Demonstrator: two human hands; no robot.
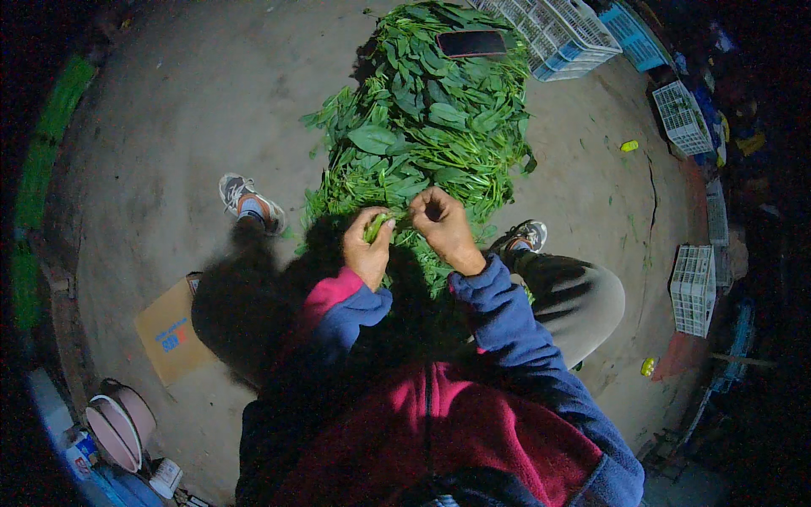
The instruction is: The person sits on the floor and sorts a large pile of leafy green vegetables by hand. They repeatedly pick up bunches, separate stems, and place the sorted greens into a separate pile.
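A long heap of leafy green vegetables (437, 133) lies on the floor in front of me, between my feet. My left hand (369, 244) is closed around a small bunch of green stems (375, 227) over the near end of the heap. Just right of it, my right hand (441, 227) has its thumb and fingertips brought together beside the bunch; whether they pinch a thin stem or leaf cannot be told. On the far part of the leaves rests a smartphone (472, 44) with a dark screen and a reddish edge.
White plastic crates (557, 38) stand at the upper right, a blue crate (637, 38) beside them. Another white crate (692, 290) is at the right. Flattened cardboard (174, 333) lies left of my leg; pink basins (120, 424) are at the lower left.
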